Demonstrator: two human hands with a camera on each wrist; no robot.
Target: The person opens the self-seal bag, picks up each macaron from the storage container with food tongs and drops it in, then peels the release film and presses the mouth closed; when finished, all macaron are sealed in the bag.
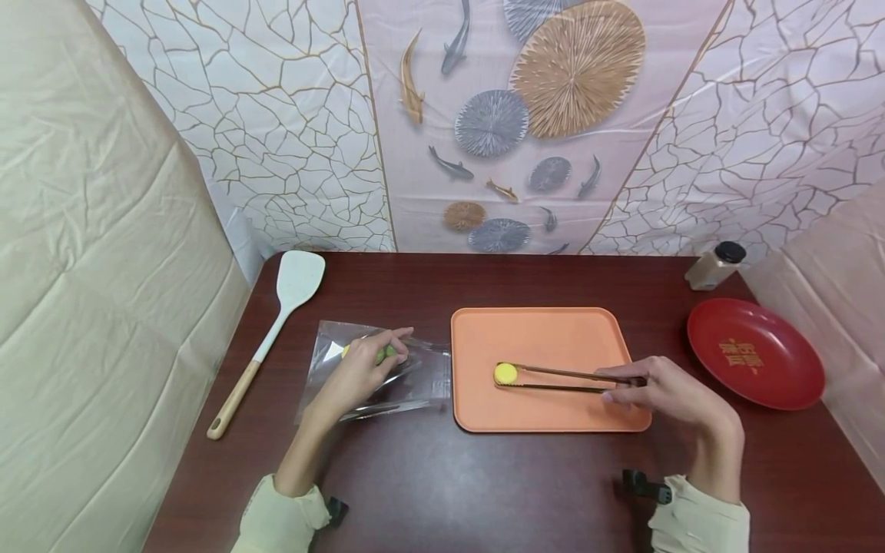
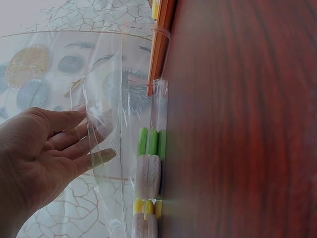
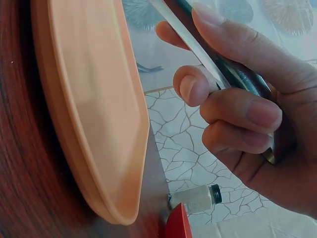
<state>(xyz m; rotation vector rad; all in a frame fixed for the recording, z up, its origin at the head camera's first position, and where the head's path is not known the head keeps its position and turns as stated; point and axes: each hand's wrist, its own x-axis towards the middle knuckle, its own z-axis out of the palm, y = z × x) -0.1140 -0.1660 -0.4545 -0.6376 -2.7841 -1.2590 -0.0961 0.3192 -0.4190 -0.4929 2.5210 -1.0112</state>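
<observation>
My left hand [image 1: 357, 374] is over a clear plastic bag [image 1: 432, 376], its thumb and index finger pinching the film, as the left wrist view shows. Inside the bag lie macarons, among them a green macaron [image 2: 148, 141], a pale macaron [image 2: 147, 176] and a yellow one. With curled fingers, my right hand [image 1: 667, 392] grips slim metal tongs [image 1: 560, 373]. Between the tong tips sits a yellow macaron [image 1: 506, 374], over the orange tray [image 1: 546, 330]. Whether that macaron touches the tray cannot be told.
A white spatula [image 1: 299, 278] with a wooden handle lies on the left of the dark wooden table [image 1: 442, 491]. To the right are a red plate [image 1: 774, 361] and a small jar [image 1: 715, 266] with a black lid. Patterned cloth hangs behind.
</observation>
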